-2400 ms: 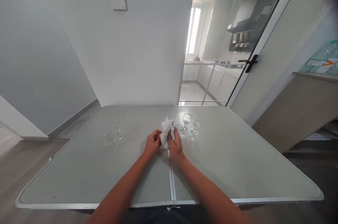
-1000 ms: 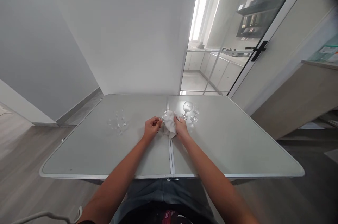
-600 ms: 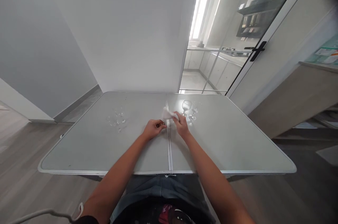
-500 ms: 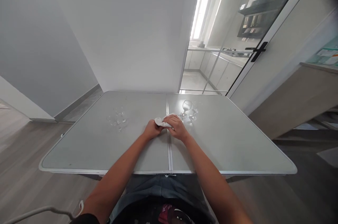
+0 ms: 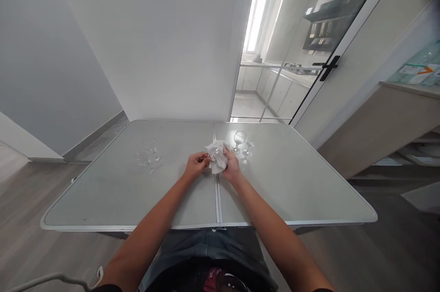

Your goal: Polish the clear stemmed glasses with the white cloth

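Note:
In the middle of the view, a white cloth [image 5: 213, 169] is spread around a clear wine glass [image 5: 217, 153] just above the table. My right hand [image 5: 232, 163] grips the cloth from the right, its thumb on top. On the left, my left hand [image 5: 197, 163] pinches with thumb and fingers at the slim part of the glass, probably its stem, where detail is small. Beyond my right hand stands an upright wine glass [image 5: 239, 138], and beside it is a second stemmed glass [image 5: 249, 146]. Several clear glasses [image 5: 149, 157] are on the left half of the table.
The grey folding table [image 5: 275, 191] has a metal seam [image 5: 217, 200] down its middle. Behind it are a white wall [image 5: 178, 53] and a glass door [image 5: 275, 53]. Shelves [image 5: 405, 118] stand at the right. A pale cable [image 5: 51, 277] lies at the lower left.
My hands have drawn slightly apart and the bunched cloth has opened, showing the glass in it. My right hand has turned from on top of the cloth to its right side. The view has shifted slightly.

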The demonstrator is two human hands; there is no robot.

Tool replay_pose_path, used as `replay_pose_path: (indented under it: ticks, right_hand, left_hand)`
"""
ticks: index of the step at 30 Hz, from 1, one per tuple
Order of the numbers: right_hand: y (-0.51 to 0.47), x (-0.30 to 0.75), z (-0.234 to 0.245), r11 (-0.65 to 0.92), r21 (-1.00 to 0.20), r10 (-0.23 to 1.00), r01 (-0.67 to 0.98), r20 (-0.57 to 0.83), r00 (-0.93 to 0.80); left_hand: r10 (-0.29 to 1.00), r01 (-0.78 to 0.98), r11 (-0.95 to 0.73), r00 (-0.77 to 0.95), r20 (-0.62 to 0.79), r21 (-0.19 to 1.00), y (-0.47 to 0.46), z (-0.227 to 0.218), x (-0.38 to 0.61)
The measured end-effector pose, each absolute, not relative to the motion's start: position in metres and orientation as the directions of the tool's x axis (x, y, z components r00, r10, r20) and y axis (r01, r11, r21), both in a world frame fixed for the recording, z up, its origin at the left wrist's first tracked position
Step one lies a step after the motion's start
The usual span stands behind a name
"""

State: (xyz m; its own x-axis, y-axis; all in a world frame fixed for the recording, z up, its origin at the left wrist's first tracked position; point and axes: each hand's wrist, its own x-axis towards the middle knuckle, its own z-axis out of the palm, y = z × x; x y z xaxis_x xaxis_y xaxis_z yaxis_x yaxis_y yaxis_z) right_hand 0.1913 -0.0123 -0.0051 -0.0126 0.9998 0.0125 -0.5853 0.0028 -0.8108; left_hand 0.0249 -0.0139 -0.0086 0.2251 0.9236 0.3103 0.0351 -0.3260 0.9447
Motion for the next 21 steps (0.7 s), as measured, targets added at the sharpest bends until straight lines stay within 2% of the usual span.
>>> replay_pose_path:
  ticks: [4,8,11,14,17,21]
  right_hand:
    - [-0.02,0.175,-0.011,0.093,-0.857,0.995,-0.507,0.09,0.031]
    - [-0.026,0.17,-0.015,0.252,-0.959,0.962,-0.13,0.263,-0.074]
    - [-0.029,0.172,-0.014,0.339,-0.937,0.927,0.089,0.316,-0.205]
    - [-0.029,0.176,-0.011,0.4,-0.914,0.894,0.07,0.372,-0.251]
    - [-0.026,0.179,-0.011,0.404,-0.915,0.895,0.017,0.392,-0.212]
    - [-0.024,0.179,-0.013,0.426,-0.884,0.899,0.192,0.39,-0.2]
  left_hand:
    - [0.935,0.056,-0.34,0.125,0.331,0.939,-0.005,-0.013,0.026]
    - [0.91,0.137,-0.414,0.054,0.41,0.9,-0.001,-0.016,0.024]
    - [0.92,0.101,-0.392,0.068,0.387,0.914,-0.001,-0.015,0.023]
    - [0.94,0.009,-0.328,0.102,0.326,0.944,-0.003,-0.013,0.024]
    - [0.958,-0.099,-0.256,0.107,0.266,0.962,-0.005,-0.011,0.027]
    - [0.97,-0.187,-0.208,0.087,0.228,0.96,-0.007,-0.008,0.027]
